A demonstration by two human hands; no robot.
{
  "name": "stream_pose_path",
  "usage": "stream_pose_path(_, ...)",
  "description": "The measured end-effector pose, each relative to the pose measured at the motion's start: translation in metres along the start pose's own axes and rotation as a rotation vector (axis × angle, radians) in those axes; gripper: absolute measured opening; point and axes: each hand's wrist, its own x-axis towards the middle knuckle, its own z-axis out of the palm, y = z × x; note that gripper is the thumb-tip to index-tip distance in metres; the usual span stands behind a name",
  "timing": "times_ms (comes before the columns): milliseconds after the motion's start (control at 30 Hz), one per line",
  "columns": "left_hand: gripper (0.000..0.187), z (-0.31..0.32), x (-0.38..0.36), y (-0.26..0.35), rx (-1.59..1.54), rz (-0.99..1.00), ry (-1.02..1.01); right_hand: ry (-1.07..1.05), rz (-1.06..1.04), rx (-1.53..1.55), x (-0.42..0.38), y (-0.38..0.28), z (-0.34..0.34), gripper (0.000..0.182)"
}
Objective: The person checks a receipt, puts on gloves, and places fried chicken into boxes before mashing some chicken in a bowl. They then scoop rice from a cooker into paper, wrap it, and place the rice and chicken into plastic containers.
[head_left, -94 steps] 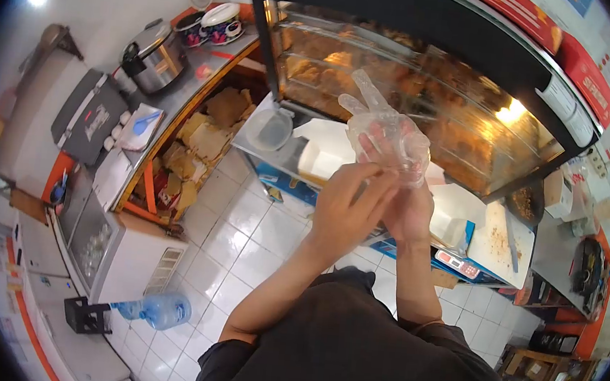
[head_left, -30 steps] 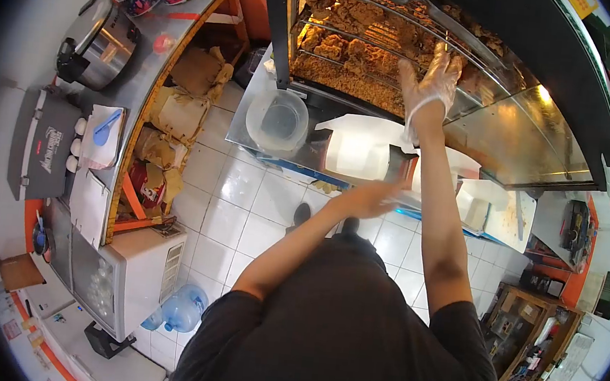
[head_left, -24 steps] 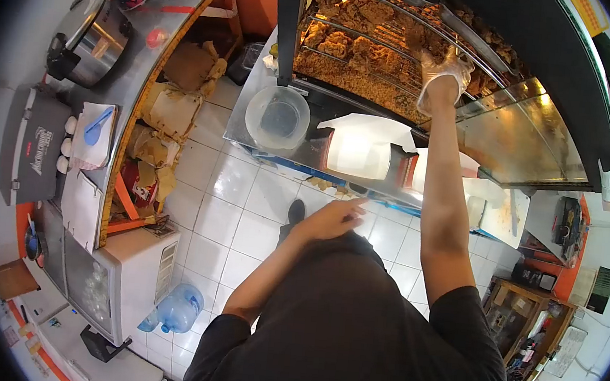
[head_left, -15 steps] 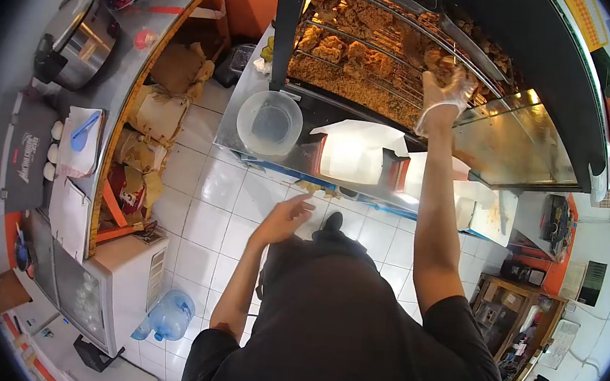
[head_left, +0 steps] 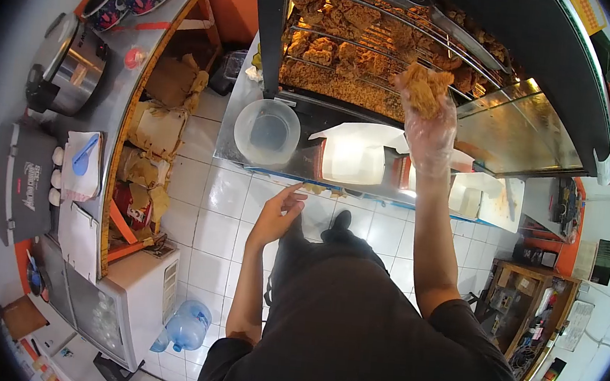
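Fingers of the right hand (head_left: 432, 133), sheathed in a thin, clear plastic glove (head_left: 436, 157), close around a craggy, golden-brown piece of fried chicken (head_left: 424, 90), which pokes up past the fingertips on the side away from the body. Just beyond this grip stands a black-framed, lit display cabinet (head_left: 267, 35) with metal racks, and the held piece shows against its mouth. Farther back and to the left of the grip, more crisp brown chicken pieces (head_left: 321, 50) sit on the racks, above a layer of coarse golden crumbs (head_left: 322, 79). To the right of the grip, near it, is a clear, slanting glass panel (head_left: 524, 133). On the body side of the grip, slightly left, an open, white-lined paper box (head_left: 352, 162) with red sides stands on a grey metal counter (head_left: 227, 129); farther left is a round, translucent plastic tub (head_left: 267, 130). To the right of the gloved wrist sit another open white box (head_left: 468, 196) and, past it, a flat white board (head_left: 505, 204). Well apart from the grip, to its left and nearer the body, the bare left hand (head_left: 277, 217) hangs above the white tiled floor (head_left: 216, 215), its fingers loosely bent and parted.
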Motion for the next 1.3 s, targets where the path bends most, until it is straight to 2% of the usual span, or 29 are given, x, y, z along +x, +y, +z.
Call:
stream_pose_path(33,0.046,-0.001,-0.002,-0.002,0.005,-0.011,-0.003,-0.036,0.231,0.221,-0.009,-0.005,0.003,0.044)
stream_pose_path(167,0.046,-0.004,-0.005,-0.013,0.001,-0.015,-0.013,0.013,0.315,0.438,-0.034,-0.014,-0.01,0.047)
stream_pose_path(233,0.047,-0.005,0.0,-0.015,0.009,-0.052,-0.011,0.07,0.271,0.172,-0.046,-0.019,-0.025,0.053)
stream_pose_path(267,0.047,-0.005,0.004,-0.014,0.021,-0.048,-0.031,0.031,0.309,0.082,-0.054,-0.027,-0.024,0.053)
stream_pose_path(433,0.048,0.005,0.033,-0.007,0.128,-0.055,-0.074,0.079,0.306,-0.095,-0.095,-0.071,-0.08,0.05)
stream_pose_path(533,0.05,0.02,0.045,0.008,0.233,-0.078,-0.138,0.225,0.302,-0.199,-0.127,-0.118,-0.131,0.049)
stream_pose_path(633,0.051,0.034,0.053,0.004,0.368,-0.106,-0.258,0.298,0.167,-0.32,-0.143,-0.171,-0.173,0.045)
stream_pose_path(667,0.052,0.037,0.057,-0.004,0.473,-0.088,-0.303,0.421,0.125,-0.346,-0.151,-0.194,-0.193,0.041)
stream_pose_path(700,0.053,0.039,0.059,-0.016,0.578,-0.06,-0.351,0.374,0.068,-0.35,-0.152,-0.214,-0.222,0.039)
stream_pose_path(767,0.052,0.044,0.064,-0.042,0.583,-0.307,-0.487,0.56,0.026,-0.37,-0.152,-0.26,-0.256,0.031)
stream_pose_path(833,0.058,0.056,0.066,-0.067,0.497,-0.528,-0.526,0.675,-0.092,-0.458,-0.134,-0.3,-0.292,0.022)
stream_pose_path(900,0.064,0.074,0.072,-0.094,0.914,-0.598,-0.564,0.713,-0.051,-0.578,-0.107,-0.341,-0.386,0.017)
stream_pose_path(933,0.066,0.086,0.068,-0.094,1.088,-0.559,-0.544,0.81,-0.011,-0.608,-0.092,-0.348,-0.435,0.018)
stream_pose_path(967,0.068,0.11,0.069,-0.097,1.244,-0.51,-0.504,0.891,0.028,-0.65,-0.07,-0.37,-0.468,0.019)
stream_pose_path(1000,0.068,0.124,0.067,-0.107,1.259,-0.516,-0.482,0.957,-0.009,-0.638,-0.055,-0.381,-0.471,0.017)
stream_pose_path(1067,0.068,0.141,0.075,-0.127,1.276,-0.535,-0.422,0.865,-0.05,-0.758,-0.017,-0.406,-0.57,0.025)
stream_pose_path(1100,0.068,0.145,0.077,-0.144,1.172,-0.547,-0.427,0.784,-0.069,-0.85,-0.001,-0.408,-0.635,0.031)
stream_pose_path(1133,0.067,0.152,0.066,-0.156,1.05,-0.566,-0.41,0.794,-0.442,-0.395,0.022,-0.393,-0.73,0.048)
stream_pose_path(1167,0.062,0.163,0.064,-0.156,0.913,-0.558,-0.395,0.748,-0.392,-0.525,0.027,-0.403,-0.713,0.05)
stream_pose_path(1200,0.06,0.175,0.065,-0.147,0.683,-0.398,-0.495,0.698,-0.348,-0.657,0.03,-0.412,-0.697,0.052)
stream_pose_path(1233,0.054,0.195,0.058,-0.147,0.736,-0.623,-0.303,0.645,-0.314,-0.786,0.032,-0.423,-0.673,0.055)
stream_pose_path(1267,0.051,0.21,0.051,-0.135,0.715,-0.654,-0.231,0.735,-0.268,-0.764,0.033,-0.424,-0.678,0.051)
stream_pose_path(1300,0.045,0.191,0.032,-0.188,0.824,-0.291,-0.279,0.824,-0.223,-0.736,0.034,-0.426,-0.682,0.048)
